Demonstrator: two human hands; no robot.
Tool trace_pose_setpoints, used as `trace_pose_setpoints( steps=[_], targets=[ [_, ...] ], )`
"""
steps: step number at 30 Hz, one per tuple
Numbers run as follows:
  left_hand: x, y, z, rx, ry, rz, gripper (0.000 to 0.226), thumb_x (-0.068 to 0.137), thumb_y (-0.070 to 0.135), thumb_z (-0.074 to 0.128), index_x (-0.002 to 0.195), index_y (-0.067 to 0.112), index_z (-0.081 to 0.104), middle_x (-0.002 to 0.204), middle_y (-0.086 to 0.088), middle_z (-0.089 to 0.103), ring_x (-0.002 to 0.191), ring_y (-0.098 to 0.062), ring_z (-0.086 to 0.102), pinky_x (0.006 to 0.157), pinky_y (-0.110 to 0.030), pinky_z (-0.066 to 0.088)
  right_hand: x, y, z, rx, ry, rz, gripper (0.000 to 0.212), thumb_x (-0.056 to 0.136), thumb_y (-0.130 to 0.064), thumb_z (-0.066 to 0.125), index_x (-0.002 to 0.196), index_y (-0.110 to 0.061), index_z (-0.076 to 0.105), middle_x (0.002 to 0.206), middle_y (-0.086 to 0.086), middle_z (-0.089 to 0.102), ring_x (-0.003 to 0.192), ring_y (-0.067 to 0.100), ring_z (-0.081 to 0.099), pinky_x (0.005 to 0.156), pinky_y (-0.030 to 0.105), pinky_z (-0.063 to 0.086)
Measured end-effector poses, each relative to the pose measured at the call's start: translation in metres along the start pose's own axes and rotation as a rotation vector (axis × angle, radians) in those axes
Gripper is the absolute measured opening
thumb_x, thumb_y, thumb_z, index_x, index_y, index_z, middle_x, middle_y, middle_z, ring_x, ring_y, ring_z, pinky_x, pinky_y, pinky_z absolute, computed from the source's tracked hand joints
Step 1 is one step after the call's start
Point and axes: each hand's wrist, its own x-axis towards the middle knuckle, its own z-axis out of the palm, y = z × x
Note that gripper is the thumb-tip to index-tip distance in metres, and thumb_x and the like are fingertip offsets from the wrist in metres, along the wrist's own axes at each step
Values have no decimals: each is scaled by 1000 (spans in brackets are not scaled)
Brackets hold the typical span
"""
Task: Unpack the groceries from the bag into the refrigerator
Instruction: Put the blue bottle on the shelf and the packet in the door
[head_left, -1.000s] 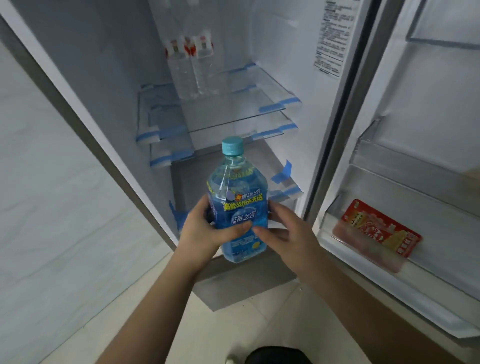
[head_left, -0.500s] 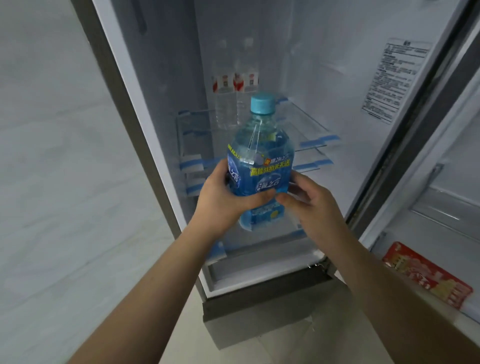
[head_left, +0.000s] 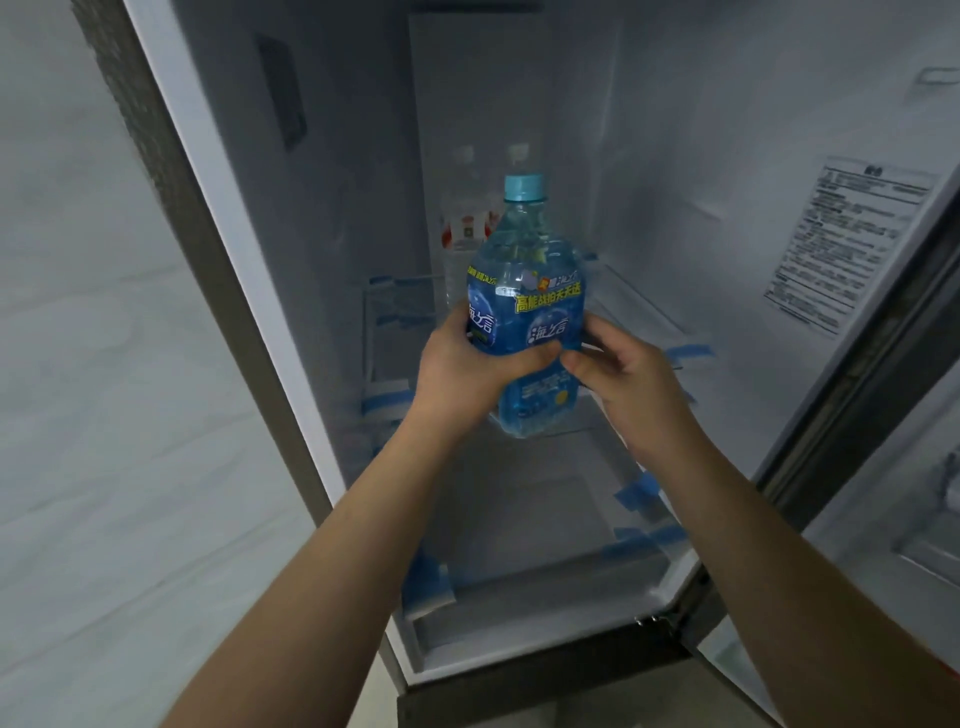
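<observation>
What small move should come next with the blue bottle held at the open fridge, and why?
Probably ease the blue bottle forward and set it upright on the glass shelf, beside the clear bottles at the back. Both the left hand and the right hand grip it, upright, in front of that shelf, which shows bare glass to the right.

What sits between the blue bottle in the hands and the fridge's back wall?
In the head view, two clear water bottles with red-and-white labels stand on the glass shelf, behind the blue bottle and in front of the back wall.
</observation>
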Motion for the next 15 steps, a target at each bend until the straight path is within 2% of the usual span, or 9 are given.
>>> trace_pose_setpoints(
  steps=[6, 10, 15],
  targets=[
    [42, -11, 14, 6, -3, -8, 69, 54, 34, 92, 115, 24, 63, 107, 9, 73, 96, -8, 70, 88, -41, 58, 39, 23, -15, 47, -18, 10, 40, 90, -4, 62, 129, -11, 59, 122, 1, 68, 112, 15, 65, 94, 37, 52],
    [60, -19, 22, -6, 3, -27, 63, 58, 26, 93, 114, 25, 63, 106, 9, 73, 95, -6, 70, 89, -39, 57, 59, 36, -19, 70, -28, 16, 39, 89, -2, 63, 121, -23, 62, 115, -5, 71, 109, 13, 66, 91, 31, 53],
    [80, -28, 27, 18, 8, -39, 61, 59, 25, 93, 112, 25, 64, 104, 8, 74, 93, -6, 70, 87, -37, 58, 78, 54, -23, 28, -18, 33, 41, 89, -6, 65, 127, -20, 61, 118, -3, 70, 109, 13, 65, 95, 39, 52]
  ],
)
